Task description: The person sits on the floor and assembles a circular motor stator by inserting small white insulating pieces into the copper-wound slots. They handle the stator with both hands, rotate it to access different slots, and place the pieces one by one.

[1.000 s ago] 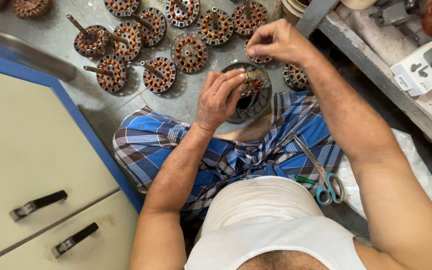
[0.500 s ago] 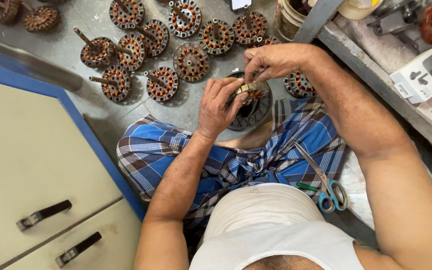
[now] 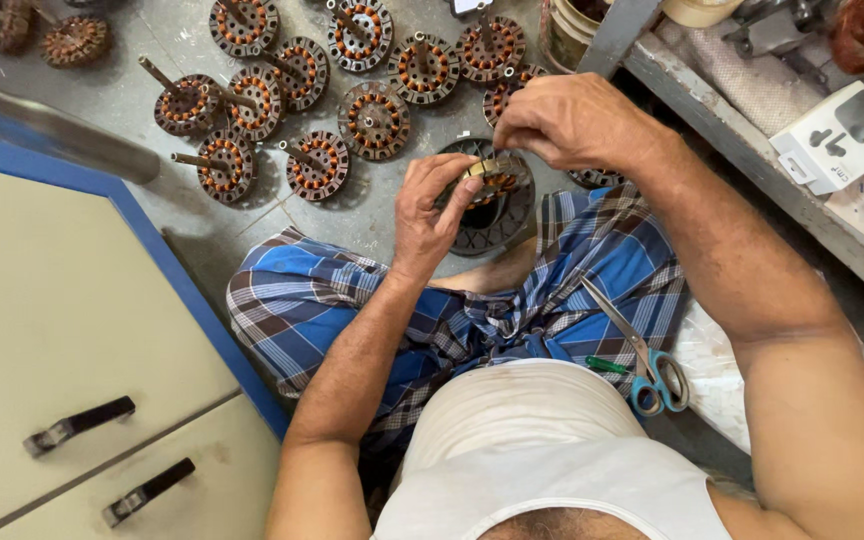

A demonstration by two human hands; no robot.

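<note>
At the right edge of the frame, on my shelf, lies one small white box (image 3: 832, 135) with dark markings, tilted.

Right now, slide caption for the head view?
Both hands, left and right, work on a wound stator over the lap.

Left hand (image 3: 434, 212) raised with fingers curled inward, forearm extended forward; right hand (image 3: 574, 122) farther out, wrist bent, fingertips pinched together beside the left.
</note>
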